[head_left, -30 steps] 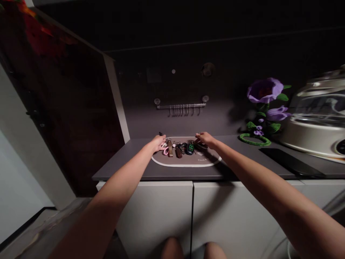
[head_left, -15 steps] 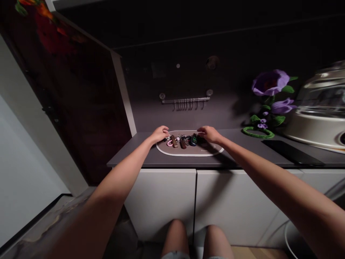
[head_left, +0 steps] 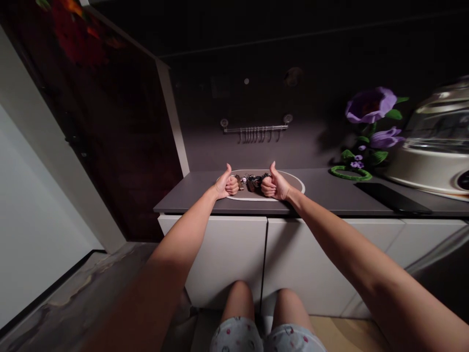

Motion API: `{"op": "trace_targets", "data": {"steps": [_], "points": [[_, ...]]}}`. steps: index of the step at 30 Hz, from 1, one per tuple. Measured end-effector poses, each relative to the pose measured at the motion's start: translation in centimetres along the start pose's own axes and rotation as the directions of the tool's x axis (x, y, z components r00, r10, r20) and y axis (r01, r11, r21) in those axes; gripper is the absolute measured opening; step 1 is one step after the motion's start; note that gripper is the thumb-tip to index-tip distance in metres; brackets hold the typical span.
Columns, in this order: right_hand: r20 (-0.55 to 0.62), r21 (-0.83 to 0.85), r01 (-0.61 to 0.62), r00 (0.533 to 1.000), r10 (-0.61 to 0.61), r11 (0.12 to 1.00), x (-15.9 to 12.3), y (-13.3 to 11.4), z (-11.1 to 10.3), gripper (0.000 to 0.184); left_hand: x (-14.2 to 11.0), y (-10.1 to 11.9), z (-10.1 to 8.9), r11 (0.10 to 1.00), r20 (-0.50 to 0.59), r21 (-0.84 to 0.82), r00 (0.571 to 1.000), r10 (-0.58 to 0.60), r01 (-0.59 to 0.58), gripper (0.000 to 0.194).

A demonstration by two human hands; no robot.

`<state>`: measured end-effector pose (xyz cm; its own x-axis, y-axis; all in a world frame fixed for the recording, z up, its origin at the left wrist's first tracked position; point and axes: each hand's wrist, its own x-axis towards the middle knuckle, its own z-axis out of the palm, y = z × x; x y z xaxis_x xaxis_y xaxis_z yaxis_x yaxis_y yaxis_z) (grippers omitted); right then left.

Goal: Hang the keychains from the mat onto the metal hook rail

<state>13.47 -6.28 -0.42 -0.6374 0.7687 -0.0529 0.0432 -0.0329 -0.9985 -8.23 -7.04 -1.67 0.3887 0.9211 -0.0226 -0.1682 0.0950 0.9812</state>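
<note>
My left hand [head_left: 227, 185] is closed in a fist with the thumb pointing up, over the left end of an oval brown mat [head_left: 297, 182] with a pale rim. At the right part of the mat, my right hand [head_left: 274, 186] makes the same thumb-up fist. Nothing shows in either hand. Between the fists lies a row of keychains [head_left: 251, 183] with metal rings and brown tags. Both hands hide the ends of this row.
Clear rail with hooks [head_left: 256, 129] hangs on the back wall. Farther right stand purple artificial flowers [head_left: 372, 107] on a green ring base [head_left: 350, 174], a flat black slab like a phone [head_left: 392, 198] and a cream appliance [head_left: 428, 168]. White cabinet doors [head_left: 227, 254] lie below the counter.
Both hands have come nearer to me and closed from loosely bent fingers into fists with thumbs raised. They now cover the outer keychains. The view has shifted slightly.
</note>
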Motion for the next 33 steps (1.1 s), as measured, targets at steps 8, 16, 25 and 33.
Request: {"op": "trace_targets", "data": {"steps": [8, 16, 25, 33], "points": [[0.018, 0.096, 0.023, 1.000, -0.025, 0.995, -0.2, 0.0, 0.3, 0.066, -0.1, 0.2, 0.2, 0.999, 0.014, -0.054, 1.000, 0.010, -0.009, 0.063], [-0.116, 0.010, 0.182, 0.977, -0.179, 0.983, 2.4, -1.6, 1.5, 0.053, 1.1, 2.0, -1.0, 0.988, -0.049, 0.039, 0.987, 0.154, -0.152, 0.058], [-0.497, -0.213, 0.270, 0.797, -0.343, 0.939, 9.8, -2.4, 3.4, 0.004, 4.0, 3.4, -4.7, 0.737, -0.179, 0.611, 0.856, 0.485, -0.290, 0.004], [-0.390, -0.690, 0.165, 0.736, -0.554, 0.705, 13.8, -0.6, 2.6, 0.013, 5.0, 1.8, -7.2, 0.467, -0.040, 0.845, 0.841, 0.540, -0.260, 0.009]]}}
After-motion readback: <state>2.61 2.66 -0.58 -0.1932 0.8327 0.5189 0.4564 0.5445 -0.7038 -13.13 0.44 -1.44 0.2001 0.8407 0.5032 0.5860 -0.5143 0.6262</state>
